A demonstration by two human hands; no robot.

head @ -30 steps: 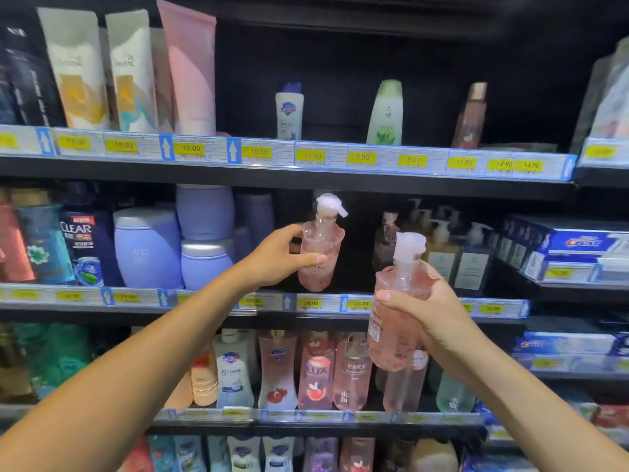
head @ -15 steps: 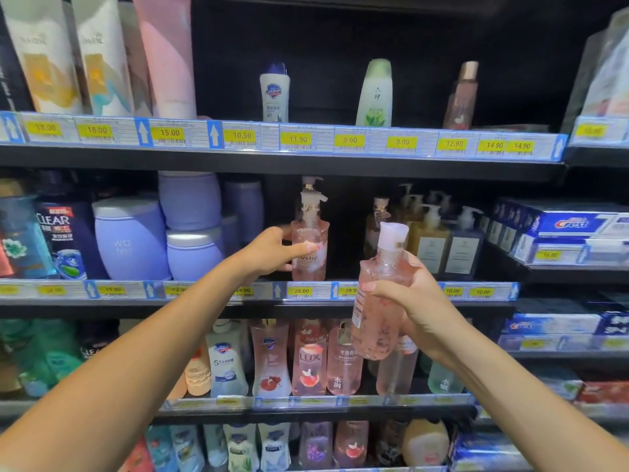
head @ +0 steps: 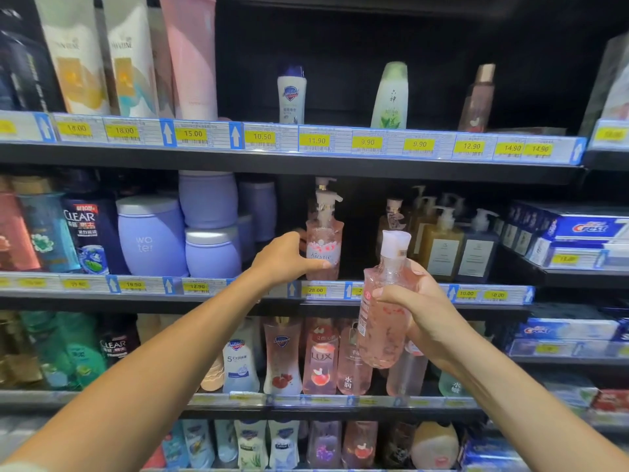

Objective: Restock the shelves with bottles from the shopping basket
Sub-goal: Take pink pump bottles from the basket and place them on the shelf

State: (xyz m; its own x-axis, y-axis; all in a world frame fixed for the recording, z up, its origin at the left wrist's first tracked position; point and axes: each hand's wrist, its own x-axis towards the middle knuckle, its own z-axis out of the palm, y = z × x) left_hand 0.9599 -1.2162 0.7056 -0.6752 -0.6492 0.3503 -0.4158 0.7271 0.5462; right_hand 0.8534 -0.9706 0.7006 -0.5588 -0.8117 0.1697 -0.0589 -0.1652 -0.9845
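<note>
A pink pump bottle [head: 324,243] with a white pump stands upright on the middle shelf [head: 238,291], above the 28.00 price tag. My left hand [head: 284,258] grips its lower left side, thumb across the front. Another pump top shows right behind it. My right hand [head: 420,313] holds a second pink pump bottle [head: 384,301] in the air in front of the shelf edge, tilted slightly, its back label facing left. The shopping basket is out of view.
Purple jars [head: 153,236] stand left of the placed bottle, amber and dark pump bottles [head: 442,243] to its right, with a dark gap between. Toothpaste boxes [head: 578,233] fill the far right. Lower shelves hold pink body-wash bottles [head: 321,359].
My left hand carried its bottle down and back until it stood on the middle shelf. The bottle in my right hand stayed at about the same spot in front of the shelf.
</note>
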